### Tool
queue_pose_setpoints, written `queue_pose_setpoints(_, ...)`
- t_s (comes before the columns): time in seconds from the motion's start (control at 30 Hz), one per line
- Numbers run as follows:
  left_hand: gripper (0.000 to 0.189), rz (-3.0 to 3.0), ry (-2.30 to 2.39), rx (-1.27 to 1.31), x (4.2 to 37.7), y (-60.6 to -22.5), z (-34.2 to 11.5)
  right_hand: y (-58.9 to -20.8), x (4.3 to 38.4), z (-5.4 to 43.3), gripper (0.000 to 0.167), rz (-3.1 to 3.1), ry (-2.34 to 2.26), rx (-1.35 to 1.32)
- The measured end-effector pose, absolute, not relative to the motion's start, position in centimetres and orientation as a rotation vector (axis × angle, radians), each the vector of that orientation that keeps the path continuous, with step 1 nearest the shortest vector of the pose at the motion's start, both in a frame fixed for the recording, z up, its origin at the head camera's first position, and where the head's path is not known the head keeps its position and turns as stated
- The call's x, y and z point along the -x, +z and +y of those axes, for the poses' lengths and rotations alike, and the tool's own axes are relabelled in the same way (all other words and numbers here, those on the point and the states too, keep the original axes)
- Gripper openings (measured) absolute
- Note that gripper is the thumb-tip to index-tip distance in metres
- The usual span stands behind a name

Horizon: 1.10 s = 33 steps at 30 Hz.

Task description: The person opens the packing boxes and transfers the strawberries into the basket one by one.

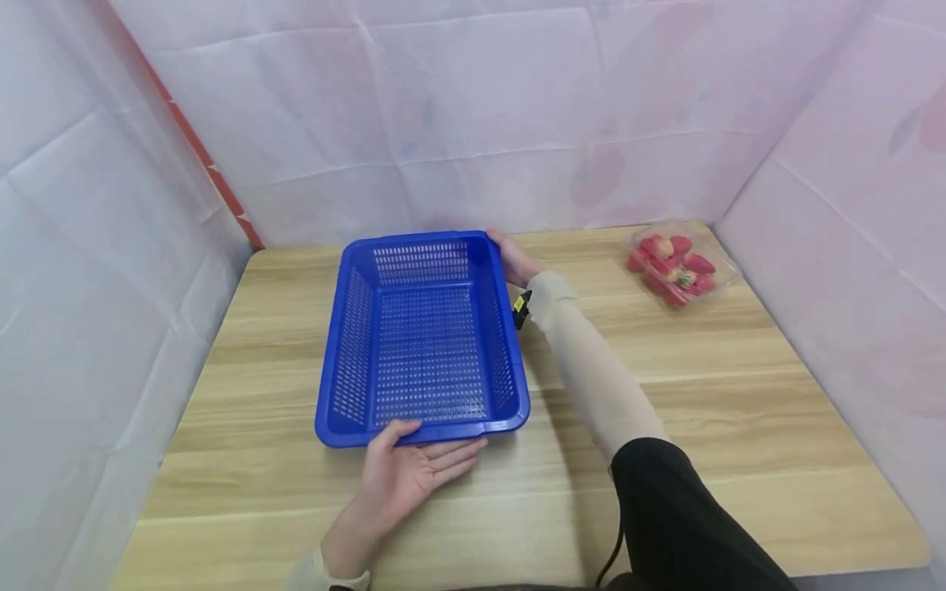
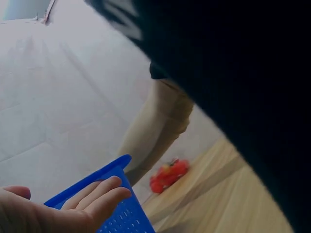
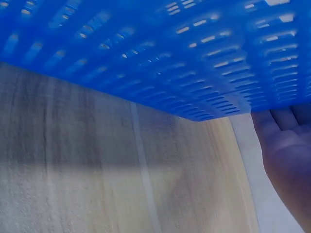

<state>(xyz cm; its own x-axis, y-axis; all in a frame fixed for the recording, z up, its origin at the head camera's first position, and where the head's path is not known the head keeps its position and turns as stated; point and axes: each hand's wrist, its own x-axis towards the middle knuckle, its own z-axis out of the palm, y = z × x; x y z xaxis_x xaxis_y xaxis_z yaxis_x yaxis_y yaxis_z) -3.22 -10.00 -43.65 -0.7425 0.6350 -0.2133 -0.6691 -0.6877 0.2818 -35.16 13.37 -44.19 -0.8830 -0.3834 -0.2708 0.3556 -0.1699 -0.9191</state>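
Note:
A blue plastic basket [image 1: 424, 345] with slotted walls and floor lies between the two hands in the head view. My left hand [image 1: 414, 476] holds its near rim, thumb hooked over the edge and fingers stretched along the outer wall. The left wrist view shows those fingers [image 2: 99, 194] against the basket's outer side. At the far right corner, my right hand [image 1: 513, 258] grips the rim, part of it hidden behind the wall. From the right wrist, the basket's slotted underside [image 3: 146, 58] shows over the tabletop, with the right hand [image 3: 286, 155] at its corner.
A clear plastic box of strawberries [image 1: 676, 267] sits at the table's back right. The wood-grain table [image 1: 739, 435] is bordered by pale cloth walls [image 1: 473, 123] at the back and sides. A black cable [image 1: 615, 550] hangs by the right sleeve.

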Motion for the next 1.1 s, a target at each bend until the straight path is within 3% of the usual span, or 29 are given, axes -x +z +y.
queue_pose_setpoints(0.4, 0.057, 0.569, 2.34, 0.015, 3.0, -44.1, -9.9, -43.9, 35.2, 15.3, 0.05, 1.751, -2.153, 0.065)
queue_pose_setpoints(0.53, 0.052, 0.642, 2.337, -0.005, 2.7, -44.4, -10.2, -43.4, 34.0, 18.2, 0.048, 1.686, -2.526, -0.368)
queue_pose_setpoints(0.67, 0.049, 0.648, 2.34, -0.036, 2.5, -44.7, -10.2, -43.7, 32.1, 22.1, 0.025, 1.277, -2.975, -1.018)
queue_pose_setpoints(0.77, 0.048, 0.637, 2.349, -0.037, 2.4, -44.8, -10.2, -44.2, 30.7, 24.7, 0.016, 1.055, -3.114, -1.336)
queue_pose_setpoints(0.87, 0.044, 0.633, 2.358, -0.027, 2.3, -44.8, -10.3, -44.7, 29.6, 26.6, 0.017, 1.027, -3.13, -1.479)
queue_pose_setpoints(1.0, 0.04, 0.647, 2.364, -0.032, 2.2, -44.8, -10.4, -44.8, 28.7, 28.3, 0.034, 1.051, -3.102, -1.549)
queue_pose_setpoints(1.1, 0.04, 0.645, 2.367, -0.055, 2.3, -44.9, -10.4, -44.8, 28.5, 29.2, 0.033, 1.015, -3.099, -1.583)
